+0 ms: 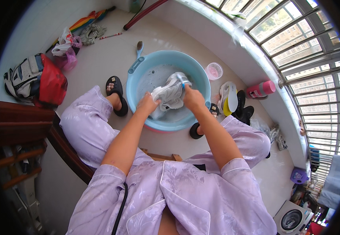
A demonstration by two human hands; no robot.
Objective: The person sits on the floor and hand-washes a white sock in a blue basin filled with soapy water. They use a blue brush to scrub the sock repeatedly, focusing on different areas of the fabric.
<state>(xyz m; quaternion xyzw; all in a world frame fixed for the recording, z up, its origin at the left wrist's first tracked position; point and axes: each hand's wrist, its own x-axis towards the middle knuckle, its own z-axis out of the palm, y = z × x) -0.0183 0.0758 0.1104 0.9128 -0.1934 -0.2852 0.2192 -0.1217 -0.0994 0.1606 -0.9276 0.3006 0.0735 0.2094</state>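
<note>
A light-blue plastic basin (134,91) holding greyish, sudsy water stands on the floor between my feet. Over the water, my left hand (148,103) grips one end of a wet white and grey sneaker (170,91). My right hand (194,98) is closed around a small blue-handled brush (182,80), whose head rests against the sneaker near its opening. The bristles are hidden from view. A larger scrubbing brush (139,49) with a light-blue handle leans at the basin's upper left rim.
Right of the basin are a clear tub with pink contents (214,71), insoles (232,98), black shoes (243,107) and a pink bottle (261,89) by the low wall. A red bag (52,83), plastic bags (67,48) and a grey mop head (93,33) lie at left.
</note>
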